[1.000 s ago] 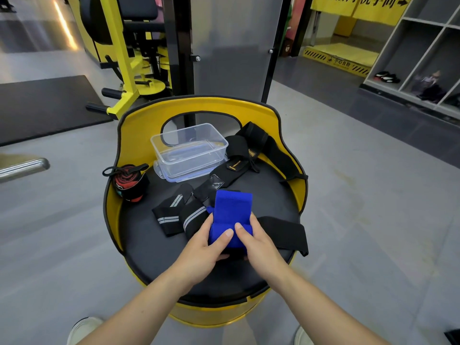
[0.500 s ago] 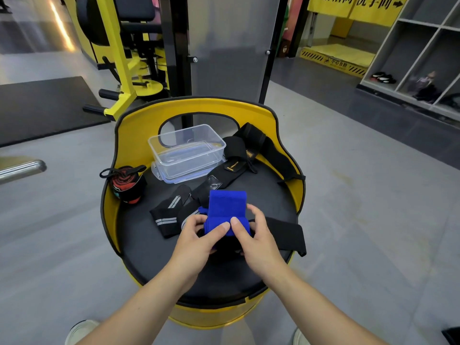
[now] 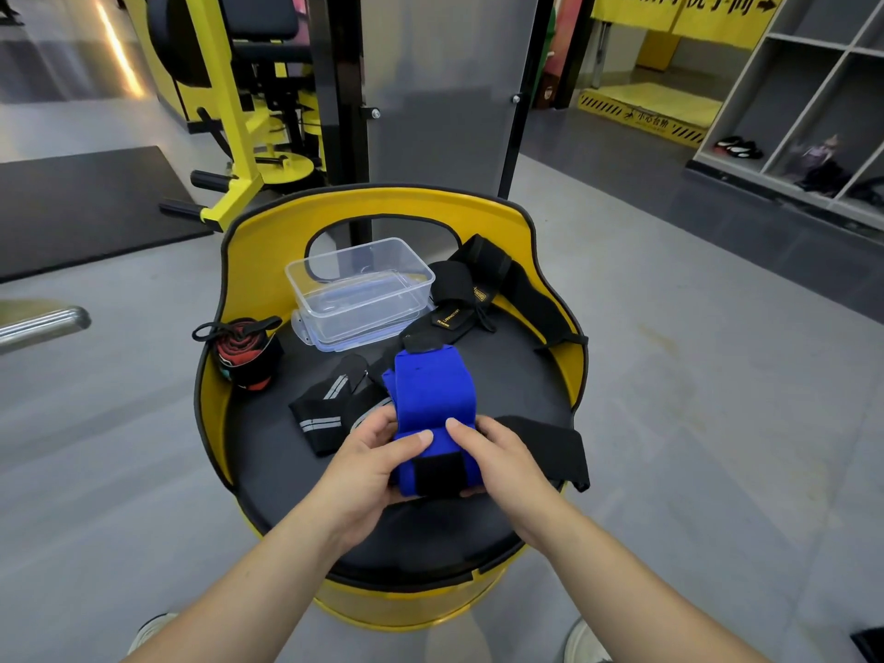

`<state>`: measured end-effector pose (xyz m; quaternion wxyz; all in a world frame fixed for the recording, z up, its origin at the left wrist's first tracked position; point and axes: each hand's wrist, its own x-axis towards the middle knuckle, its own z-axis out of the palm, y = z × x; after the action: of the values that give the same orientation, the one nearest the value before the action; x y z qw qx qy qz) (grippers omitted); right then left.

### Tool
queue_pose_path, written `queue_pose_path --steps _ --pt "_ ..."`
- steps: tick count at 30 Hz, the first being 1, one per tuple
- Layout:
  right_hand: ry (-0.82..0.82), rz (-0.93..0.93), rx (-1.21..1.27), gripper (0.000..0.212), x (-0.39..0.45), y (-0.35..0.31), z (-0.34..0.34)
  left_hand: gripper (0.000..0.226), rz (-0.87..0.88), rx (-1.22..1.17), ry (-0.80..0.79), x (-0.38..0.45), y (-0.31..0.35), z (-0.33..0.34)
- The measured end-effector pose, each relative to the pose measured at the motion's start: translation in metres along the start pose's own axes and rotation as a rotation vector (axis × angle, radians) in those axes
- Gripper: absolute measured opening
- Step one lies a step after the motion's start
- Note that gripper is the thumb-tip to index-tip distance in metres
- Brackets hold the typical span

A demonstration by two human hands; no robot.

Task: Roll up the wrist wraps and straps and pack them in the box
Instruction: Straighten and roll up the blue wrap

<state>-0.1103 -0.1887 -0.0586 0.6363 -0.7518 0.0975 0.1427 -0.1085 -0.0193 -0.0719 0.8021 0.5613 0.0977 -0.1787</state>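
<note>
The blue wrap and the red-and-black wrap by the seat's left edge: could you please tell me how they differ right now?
The blue wrap is only partly rolled, its free end lying flat; the red-and-black wrap is a finished roll. The blue wrap is held by the left hand and right hand; the red-and-black wrap sits untouched. The blue wrap lies near the front, the red-and-black wrap at the left rim. Neither is in the clear box.

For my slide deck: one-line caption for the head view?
Both hands roll a blue wrist wrap on a seat, clear box behind.
</note>
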Motion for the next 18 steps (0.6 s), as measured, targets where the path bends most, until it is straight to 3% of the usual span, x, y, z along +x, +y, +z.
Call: queue_pose_path --steps 6,12,15,18 --pt "0.083 -0.150 -0.042 0.020 0.0019 -0.0007 0.0010 0.047 0.040 0.106 -0.091 -0.0057 0.0011 0.0072" --pt "0.068 -0.092 -0.019 0.022 0.0036 -0.0033 -0.0026 0.073 0.036 0.155 -0.201 -0.0045 0.0043 0.0008" --pt "0.075 -0.089 -0.029 0.023 0.0049 -0.0021 -0.0022 0.071 0.018 0.103 -0.186 -0.0034 0.0033 0.0015" --pt "0.018 -0.105 -0.015 0.024 0.0022 -0.0037 -0.0048 0.053 -0.006 0.033 -0.133 -0.0017 0.0054 0.0024"
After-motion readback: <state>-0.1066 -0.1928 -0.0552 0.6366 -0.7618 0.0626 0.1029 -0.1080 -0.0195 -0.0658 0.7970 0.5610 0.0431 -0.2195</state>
